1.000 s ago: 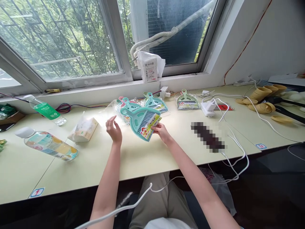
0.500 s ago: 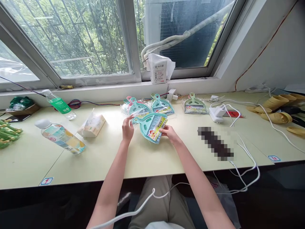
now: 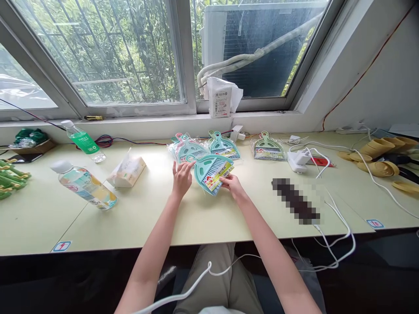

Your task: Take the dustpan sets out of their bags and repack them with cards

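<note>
A teal dustpan-and-brush set with a yellow label is tilted over the table. My right hand pinches its lower right edge by the label. My left hand is at the handle end on the left, fingers apart and raised, with the fingertips near the handle; whether they touch it is unclear. Just behind are a pink and teal wrapped set and a teal set. A green set lies farther right.
On the left are two bottles and a tissue pack. A white adapter, white cables and a blurred dark object are at right, with yellow rolls beyond. A box stands on the sill.
My left hand has let its fingers spread at the handle and moved slightly right. The teal set in my right hand has shifted a little to the right.
</note>
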`<state>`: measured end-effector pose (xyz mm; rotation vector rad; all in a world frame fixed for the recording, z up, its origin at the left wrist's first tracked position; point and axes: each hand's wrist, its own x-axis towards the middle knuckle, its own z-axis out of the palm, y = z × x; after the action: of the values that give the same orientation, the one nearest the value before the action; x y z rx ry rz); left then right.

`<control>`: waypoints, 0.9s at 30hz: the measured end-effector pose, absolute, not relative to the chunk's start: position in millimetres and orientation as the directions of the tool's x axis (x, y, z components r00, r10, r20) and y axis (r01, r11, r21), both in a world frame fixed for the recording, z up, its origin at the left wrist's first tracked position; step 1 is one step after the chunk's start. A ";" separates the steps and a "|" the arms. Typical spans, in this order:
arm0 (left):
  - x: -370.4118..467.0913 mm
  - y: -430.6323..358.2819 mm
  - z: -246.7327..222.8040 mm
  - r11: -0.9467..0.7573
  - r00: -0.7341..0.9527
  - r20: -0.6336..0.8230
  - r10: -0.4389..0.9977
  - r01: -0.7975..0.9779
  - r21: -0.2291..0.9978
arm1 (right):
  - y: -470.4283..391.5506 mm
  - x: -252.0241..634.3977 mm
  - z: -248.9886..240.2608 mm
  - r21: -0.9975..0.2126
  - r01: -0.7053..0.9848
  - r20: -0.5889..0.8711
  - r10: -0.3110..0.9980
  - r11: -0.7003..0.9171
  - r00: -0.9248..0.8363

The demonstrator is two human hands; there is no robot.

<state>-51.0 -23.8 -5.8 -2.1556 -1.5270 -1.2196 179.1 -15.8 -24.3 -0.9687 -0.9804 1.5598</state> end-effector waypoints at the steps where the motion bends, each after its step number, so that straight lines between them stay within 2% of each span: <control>1: -49.3 -24.9 -5.0 -0.440 0.115 0.731 0.673 0.857 0.270 | -16.1 178.5 -24.8 -0.934 -0.324 -0.099 0.979 -0.152 -0.175; 8: -28.1 -36.1 -2.0 -0.523 0.144 0.700 0.699 0.771 0.363 | -20.8 167.6 -25.7 -0.935 -0.338 -0.045 0.981 -0.108 -0.188; 10: -21.7 -39.2 -1.8 -0.443 -0.026 0.766 0.642 0.803 0.399 | -22.0 165.4 -24.7 -0.923 -0.373 -0.029 0.985 -0.092 -0.171; 12: -19.2 -39.8 -0.6 -0.301 -0.317 0.804 0.503 0.808 0.506 | -22.7 164.6 -23.6 -0.912 -0.404 -0.012 0.988 -0.074 -0.155; 14: -22.0 -36.8 1.6 -0.234 -0.539 0.735 0.411 0.717 0.657 | -23.0 164.5 -22.5 -0.900 -0.431 0.000 0.991 -0.059 -0.135; 15: -24.8 -34.1 2.8 -0.256 -0.591 0.669 0.450 0.633 0.731 | -23.2 164.4 -22.0 -0.895 -0.444 0.002 0.992 -0.055 -0.126; 16: -27.8 -31.1 3.7 -0.301 -0.593 0.588 0.550 0.516 0.802 | -23.4 164.0 -21.5 -0.890 -0.454 0.001 0.993 -0.054 -0.120; 17: -30.2 -28.0 4.0 -0.343 -0.535 0.495 0.684 0.364 0.866 | -23.7 163.4 -21.1 -0.887 -0.459 0.001 0.993 -0.053 -0.117; 19: -30.5 -23.5 1.9 -0.332 -0.297 0.323 0.899 0.018 0.943 | -24.8 161.4 -20.5 -0.890 -0.454 0.007 0.993 -0.048 -0.120; 21: -22.9 -22.8 -3.9 -0.212 -0.085 0.198 0.977 -0.225 0.951 | -26.4 159.2 -20.0 -0.901 -0.433 0.026 0.993 -0.026 -0.114; 25: 3.0 -30.1 -16.1 0.019 0.110 0.024 0.994 -0.374 0.927 | -28.9 158.3 -19.6 -0.914 -0.404 0.063 0.998 0.048 -0.025; 27: 10.5 -33.3 -16.5 0.060 0.184 0.015 0.983 -0.395 0.916 | -29.3 159.4 -19.1 -0.910 -0.409 0.066 0.998 0.070 0.023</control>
<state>10.5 -33.3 -16.5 -2.5129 -2.0389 -3.1750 159.4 -29.3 -19.1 -0.8498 -0.9203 1.3233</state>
